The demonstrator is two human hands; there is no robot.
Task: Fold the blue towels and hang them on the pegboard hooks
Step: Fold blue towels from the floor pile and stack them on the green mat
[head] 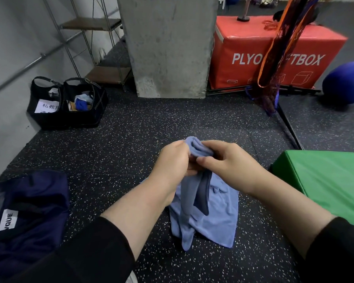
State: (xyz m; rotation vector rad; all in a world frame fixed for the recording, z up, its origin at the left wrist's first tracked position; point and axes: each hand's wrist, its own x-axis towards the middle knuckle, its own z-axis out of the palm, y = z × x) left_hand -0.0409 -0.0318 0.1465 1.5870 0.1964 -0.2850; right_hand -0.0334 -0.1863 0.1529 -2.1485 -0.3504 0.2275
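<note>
Head view: our left hand (pixel 173 160) and right hand (pixel 223 160) both pinch one bunched blue towel (pixel 204 213) above the floor (pixel 131 139), its tail draping down. We should probably shake it flat and match corners before folding.

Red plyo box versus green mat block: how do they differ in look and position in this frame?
The red plyo box sits far back beside the concrete pillar and carries white lettering; the green mat block lies near the right hand and shows no lettering. Hanging orange and dark straps partly cover the red plyo box; nothing covers the green mat block. Both look padded, boxy, and rest on the speckled floor.
</note>
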